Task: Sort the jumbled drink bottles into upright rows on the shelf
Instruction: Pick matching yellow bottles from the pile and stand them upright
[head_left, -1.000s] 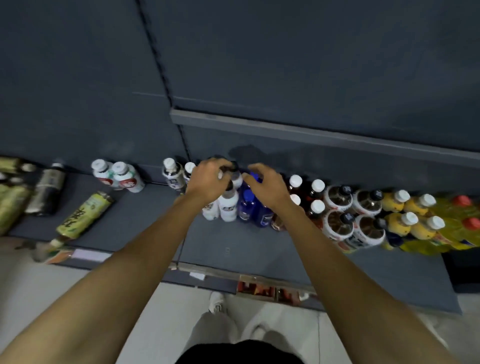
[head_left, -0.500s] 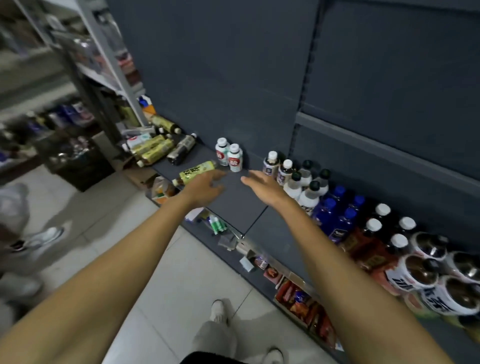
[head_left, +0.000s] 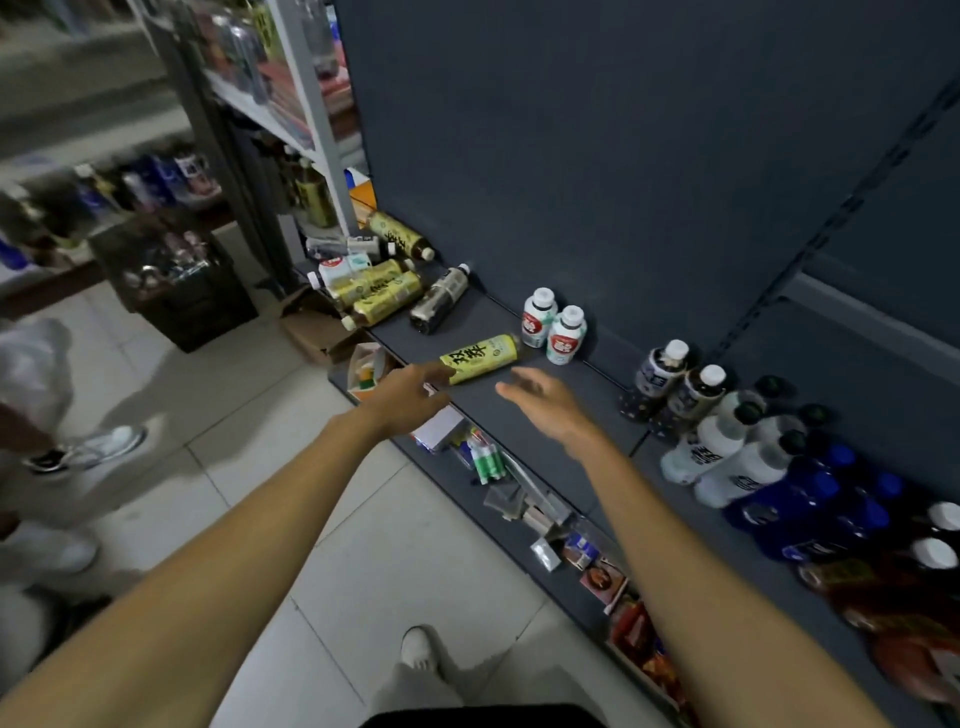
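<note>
I see the dark grey shelf (head_left: 519, 415) running from upper left to lower right against a dark back panel (head_left: 571, 156), and I take things from big to small. At the right end stand upright rows: blue bottles (head_left: 810, 499), white bottles with dark caps (head_left: 727, 447) whose black label marks are too blurred for me to read, and two dark-labelled bottles with white caps (head_left: 670, 376). Further left, two small white bottles (head_left: 553, 327) with red-and-teal labels stand touching each other near the back panel; their writing is too small to make out. At the far left a jumble of yellow-green bottles (head_left: 379, 293) lies on its side, with a dark bottle (head_left: 440, 299) lying beside it.

The one label I can read is on the lone yellow-green bottle (head_left: 480, 358): large black Chinese characters, which look like 双萃. It lies on its side on the shelf, just in front of the two small white bottles.

My left hand (head_left: 408, 397) reaches toward it with fingers loosely extended, fingertips right at its near end; I cannot tell whether they touch. My right hand (head_left: 545, 402) hovers over bare shelf just right of the bottle, fingers spread and relaxed, holding nothing.
</note>
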